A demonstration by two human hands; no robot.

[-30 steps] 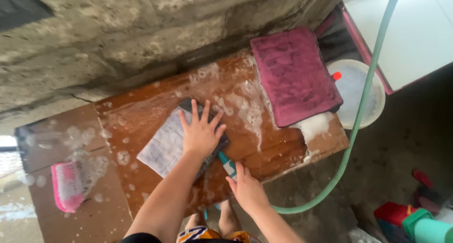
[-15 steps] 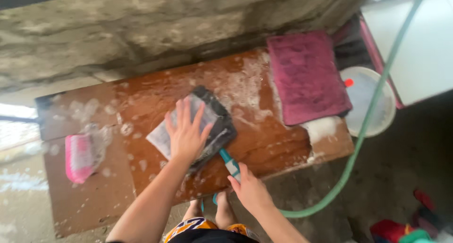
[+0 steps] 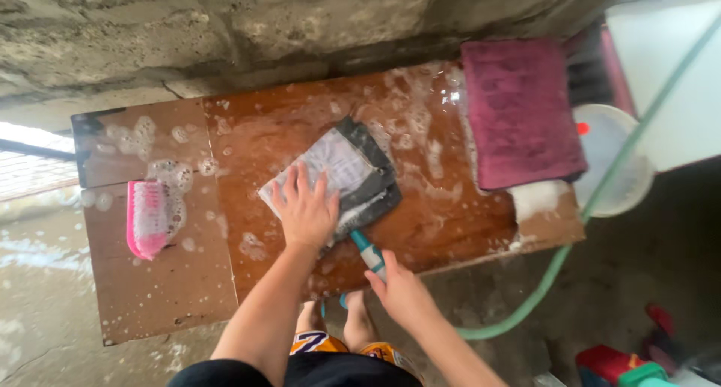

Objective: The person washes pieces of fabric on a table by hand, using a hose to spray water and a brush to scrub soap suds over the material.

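A: Closed firmly around the teal brush handle (image 3: 366,253) with the right hand (image 3: 402,293), fingers wrapped at its lower end. Cannot see the brush head, hidden under the cloth edge.

B: And with the left hand (image 3: 306,213)?

A: Spread flat, palm down, pressing on the grey and white cloth (image 3: 353,169). Gripping nothing.

B: Lying where, this cloth?

A: In the middle of the wet wooden board (image 3: 420,229), folded, soaked, with soap foam all around.

B: How to handle it?

A: Probably soft and limp, heavy with water, ready to slide on soapy wood. Better to pin it with a flat palm at its seven o'clock edge, or to pinch the folded corner at twelve o'clock. For the handle: looks like stiff, wet plastic, so hold it tight.

B: Around the cloth?

A: At nine o'clock, well apart, a pink brush (image 3: 146,218). At two o'clock, a maroon towel (image 3: 522,109). Further at three o'clock, a white basin (image 3: 612,158), with a green hose (image 3: 601,199) across it.
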